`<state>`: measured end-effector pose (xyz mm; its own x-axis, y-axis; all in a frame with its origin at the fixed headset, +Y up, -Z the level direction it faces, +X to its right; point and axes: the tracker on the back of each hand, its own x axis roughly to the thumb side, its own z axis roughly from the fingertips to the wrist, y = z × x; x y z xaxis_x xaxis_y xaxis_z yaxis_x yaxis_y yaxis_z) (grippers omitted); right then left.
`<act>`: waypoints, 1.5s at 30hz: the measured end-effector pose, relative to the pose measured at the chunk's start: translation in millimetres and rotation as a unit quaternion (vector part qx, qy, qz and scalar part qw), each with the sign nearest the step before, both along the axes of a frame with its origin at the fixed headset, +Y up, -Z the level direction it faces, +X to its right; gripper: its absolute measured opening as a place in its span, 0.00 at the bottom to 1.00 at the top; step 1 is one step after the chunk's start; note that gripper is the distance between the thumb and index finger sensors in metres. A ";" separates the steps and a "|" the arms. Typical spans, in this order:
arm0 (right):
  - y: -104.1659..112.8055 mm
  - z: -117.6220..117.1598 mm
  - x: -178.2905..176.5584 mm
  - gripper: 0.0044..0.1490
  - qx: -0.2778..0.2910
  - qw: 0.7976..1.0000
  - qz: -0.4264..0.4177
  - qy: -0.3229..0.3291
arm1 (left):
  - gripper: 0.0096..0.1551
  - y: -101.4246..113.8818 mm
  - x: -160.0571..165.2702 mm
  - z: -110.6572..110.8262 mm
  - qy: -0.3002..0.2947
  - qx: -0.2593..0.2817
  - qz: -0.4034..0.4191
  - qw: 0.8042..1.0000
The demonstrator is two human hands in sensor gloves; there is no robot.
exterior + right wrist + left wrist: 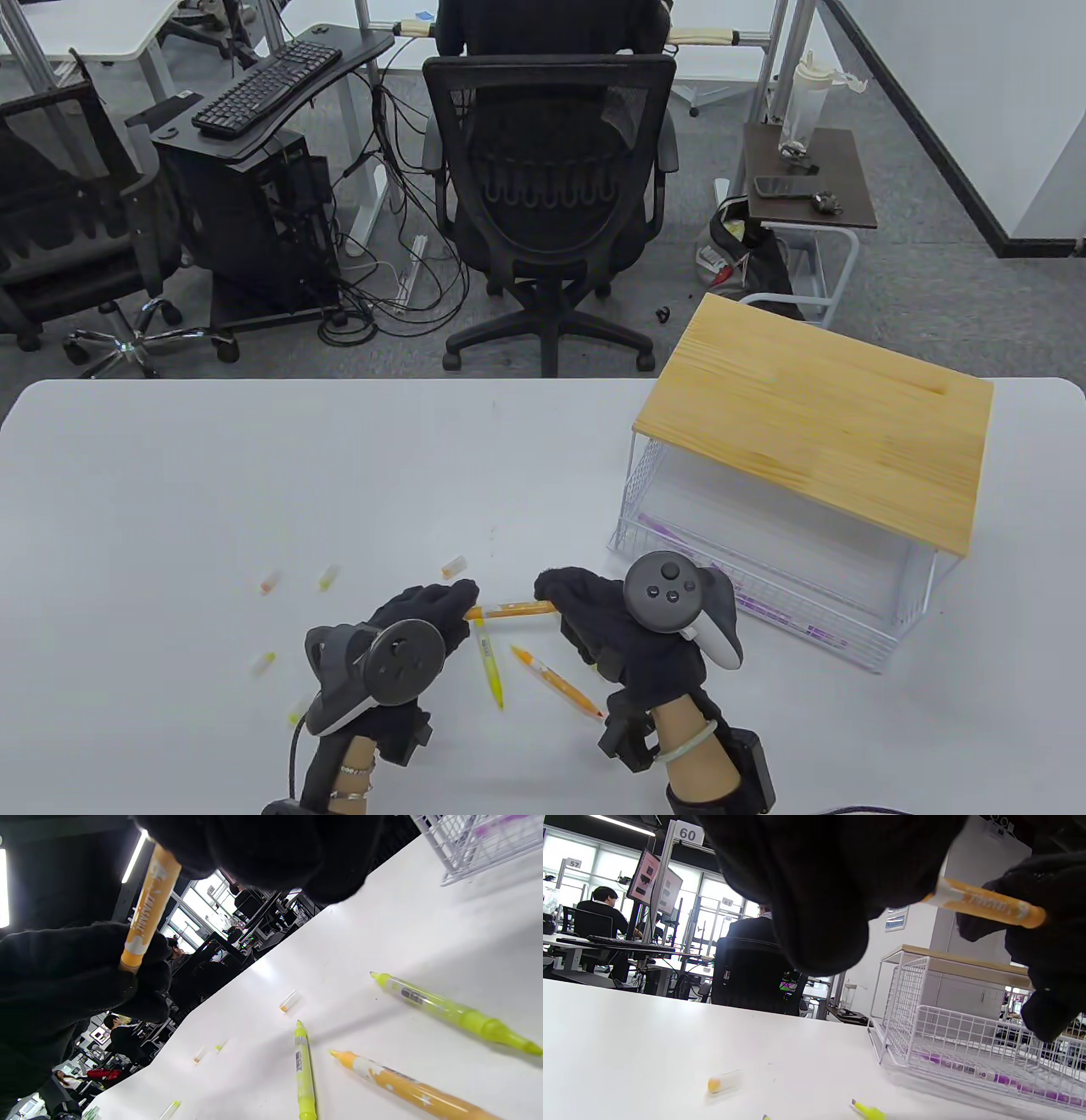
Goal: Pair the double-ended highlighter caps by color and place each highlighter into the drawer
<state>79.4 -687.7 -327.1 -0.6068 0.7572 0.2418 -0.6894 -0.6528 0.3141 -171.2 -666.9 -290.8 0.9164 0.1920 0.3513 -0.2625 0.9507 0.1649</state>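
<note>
An orange highlighter (pixel 513 608) is held level above the table between both hands. My left hand (pixel 458 598) pinches its left end, and my right hand (pixel 556 594) grips its right end. In the right wrist view its orange tip (pixel 129 961) sits inside my left hand's fingers (pixel 63 980). On the table below lie a yellow highlighter (pixel 489 671) and a second orange highlighter (pixel 556 682), both uncapped. Another uncapped yellow highlighter (pixel 454 1014) shows in the right wrist view. Loose caps lie to the left: an orange cap (pixel 454 566), another orange cap (pixel 270 582) and a yellow cap (pixel 329 577).
The white wire drawer (pixel 764 607) stands pulled out at the right under a wooden top (pixel 814 424), with a purple highlighter (pixel 1022 1084) inside. More yellow caps (pixel 265 662) lie near my left wrist. A person sits in an office chair (pixel 551 178) beyond the table.
</note>
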 end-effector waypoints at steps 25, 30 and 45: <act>24.6 -8.9 145.4 0.28 0.049 0.850 0.338 -0.400 | 0.53 -49.0 -26.0 -34.8 0.094 -0.168 -0.104 0.976; 8.4 -20.5 160.9 0.35 0.007 0.853 0.324 -0.409 | 0.52 -52.1 -28.3 -37.2 0.097 -0.197 -0.110 0.969; -28.5 -25.1 10.2 0.41 -0.035 0.878 0.456 -0.142 | 0.49 -48.7 -30.1 -36.6 0.103 -0.186 -0.108 0.971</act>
<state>89.6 -716.2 -352.2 -0.9966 -0.0686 -0.0454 0.0535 -0.9598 0.2756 -201.2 -715.6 -327.4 0.9930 0.0661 0.0983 -0.0484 0.9838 -0.1729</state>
